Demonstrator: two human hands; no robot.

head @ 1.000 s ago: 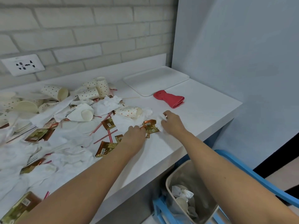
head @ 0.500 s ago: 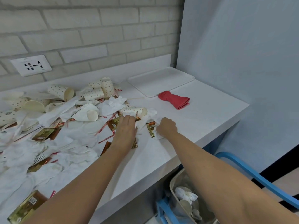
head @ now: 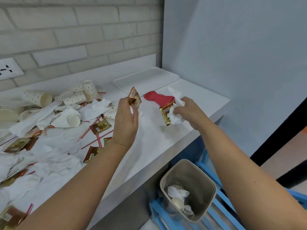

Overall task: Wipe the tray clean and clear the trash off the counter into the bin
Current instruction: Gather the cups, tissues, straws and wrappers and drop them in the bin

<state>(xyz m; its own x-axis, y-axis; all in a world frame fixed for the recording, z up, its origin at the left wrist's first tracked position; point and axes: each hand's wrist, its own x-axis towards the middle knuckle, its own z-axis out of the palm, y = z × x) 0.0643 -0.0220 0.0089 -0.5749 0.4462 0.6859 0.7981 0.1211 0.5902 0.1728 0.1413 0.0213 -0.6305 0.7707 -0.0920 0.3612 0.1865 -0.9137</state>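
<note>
My left hand [head: 125,121] is raised above the counter and grips a gold-brown wrapper [head: 134,97] with a bit of white tissue. My right hand [head: 188,112] is lifted too, holding crumpled white tissue [head: 176,117] together with another gold wrapper [head: 166,112]. The white tray [head: 146,79] lies in the back corner of the counter. A red cloth [head: 157,98] lies just in front of it. The beige bin [head: 189,188] stands on the floor below the counter edge, holding tissue and a cup.
The left of the white counter [head: 149,146] is littered with dotted paper cups [head: 38,98], tissues [head: 93,108], gold wrappers [head: 100,127] and red straws [head: 93,141]. A blue frame [head: 214,211] stands beside the bin. A wall socket [head: 8,68] is on the brick wall.
Both hands have lifted off the counter, each taking up a wrapper and tissue they were gathering. The view has tilted down, showing more of the bin.
</note>
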